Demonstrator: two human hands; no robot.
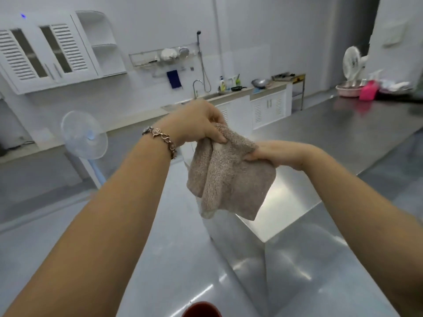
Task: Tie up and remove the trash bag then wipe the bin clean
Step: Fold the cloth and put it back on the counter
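A beige terry cloth point(231, 177) hangs in the air in front of me, held at its top by both hands. My left hand point(196, 123), with a bracelet on the wrist, pinches the cloth's upper left corner. My right hand point(279, 154) grips the upper right edge. The cloth droops in folds above a steel table point(297, 271). At the bottom edge of the view a dark red rounded rim point(201, 310) shows, possibly the bin; most of it is out of frame. No trash bag is in view.
A white standing fan point(84, 136) is on the floor to the left. A counter with a sink point(212, 96) and cabinets runs along the far wall. A long steel counter point(354, 133) at right carries a pink basin point(349, 90) and a small fan point(352, 62).
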